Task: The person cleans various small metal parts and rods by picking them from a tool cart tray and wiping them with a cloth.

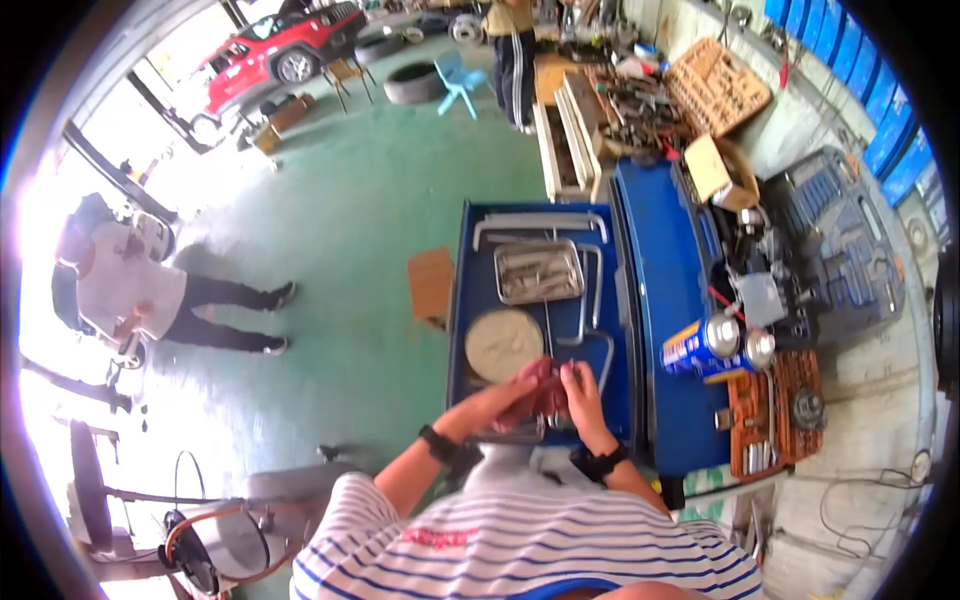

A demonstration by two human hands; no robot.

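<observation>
Striped in white and blue, the wearer's shirt (540,550) fills the bottom, nearest the camera. At far left a person in a white top (135,280) stands on the green floor. A cardboard box (432,275) sits just beside an open blue drawer (478,270). Inside the drawer a round, pale disc (505,345) lies just beyond the left hand (497,400), which grips a dark red cloth (538,395) bunched between both hands, above the drawer's near end. Farther in is a metal tray (582,268) of small tools. The right hand (585,400) bends its fingers at the cloth's right side; whether they pinch cloth or something small cannot be told. Bent metal bars (598,285) lie beyond it. Rightward stand blue spray cans (690,345), then an orange socket case (745,410).
</observation>
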